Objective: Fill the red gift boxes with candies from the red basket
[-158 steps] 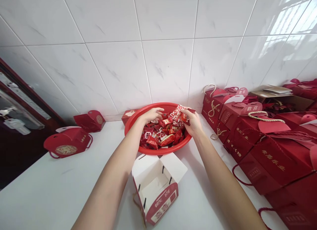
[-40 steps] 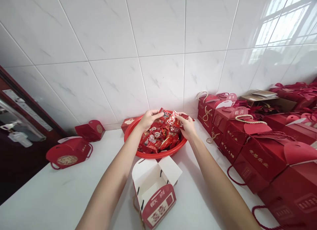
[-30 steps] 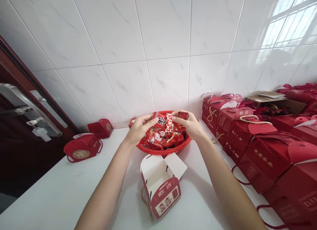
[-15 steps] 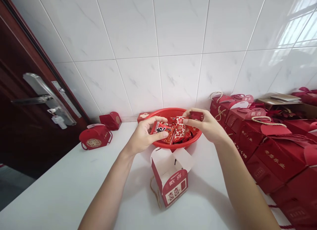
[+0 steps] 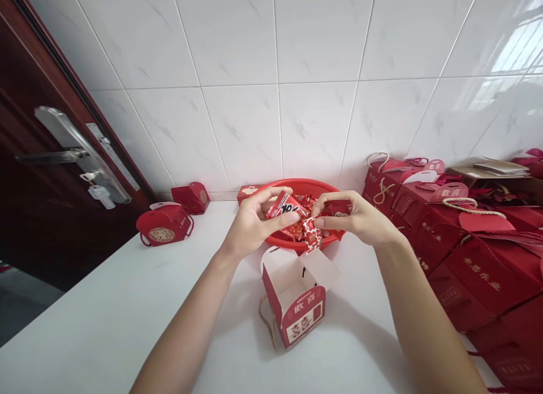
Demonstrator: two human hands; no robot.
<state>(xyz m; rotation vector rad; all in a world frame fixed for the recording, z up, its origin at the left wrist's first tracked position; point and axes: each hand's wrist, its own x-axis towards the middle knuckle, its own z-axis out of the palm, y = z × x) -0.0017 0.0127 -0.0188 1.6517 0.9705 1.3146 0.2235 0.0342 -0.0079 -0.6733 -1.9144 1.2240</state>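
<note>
My left hand [image 5: 261, 221] pinches a red snack packet [image 5: 287, 207] with black lettering between thumb and fingers. In my right hand [image 5: 350, 217] are a red-and-white flower-patterned packet [image 5: 313, 234] and, it seems, a dark red packet partly hidden by the fingers. Both hands are over a red plastic basket [image 5: 316, 184] with more red packets inside. Just in front of it stands a red-and-white gift box [image 5: 292, 303], its top flaps spread apart and its white inside showing. A twine handle [image 5: 268, 323] hangs on its left side.
Many closed red gift boxes [image 5: 475, 258] are stacked at the right. Two small red boxes [image 5: 165, 224] stand at the left by a dark wooden door [image 5: 51, 213]. Behind the white table [image 5: 169, 303] rises a tiled wall [image 5: 237, 133].
My right hand has drawn the flower-patterned packet slightly downward, toward the box. My left hand still holds its packet, now tilted more. The view has shifted slightly.
</note>
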